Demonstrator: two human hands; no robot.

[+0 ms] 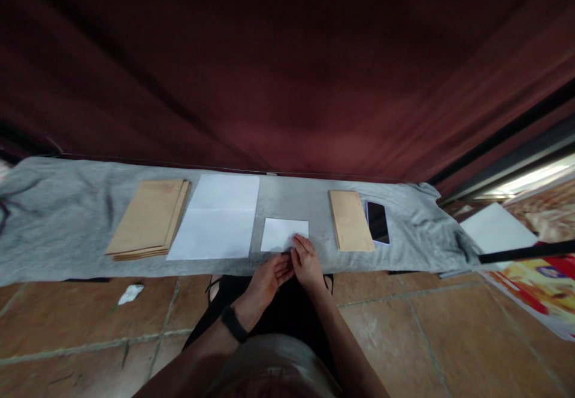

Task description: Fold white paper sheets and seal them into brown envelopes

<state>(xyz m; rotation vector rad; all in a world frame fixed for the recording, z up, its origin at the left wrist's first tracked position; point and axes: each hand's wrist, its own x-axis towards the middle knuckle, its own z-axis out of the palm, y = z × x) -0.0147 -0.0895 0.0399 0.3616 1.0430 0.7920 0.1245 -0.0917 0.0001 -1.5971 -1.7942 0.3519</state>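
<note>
A small white sheet of paper, which looks folded, lies flat on the grey cloth in front of me. My right hand rests over its near right corner, fingers stretched forward and touching the paper. At the near edge, my left hand is turned sideways with its fingers extended against my right hand; its palm seems to hold nothing. To the left lies a larger white sheet with a crease across it. A small stack of brown envelopes sits farther left, and narrower brown envelopes lie to the right.
A phone with a dark screen lies right of the narrow envelopes. Grey cloth covers the long, narrow table. A dark red curtain hangs behind. A white scrap is on the tiled floor; a colourful printed box or sheet lies at right.
</note>
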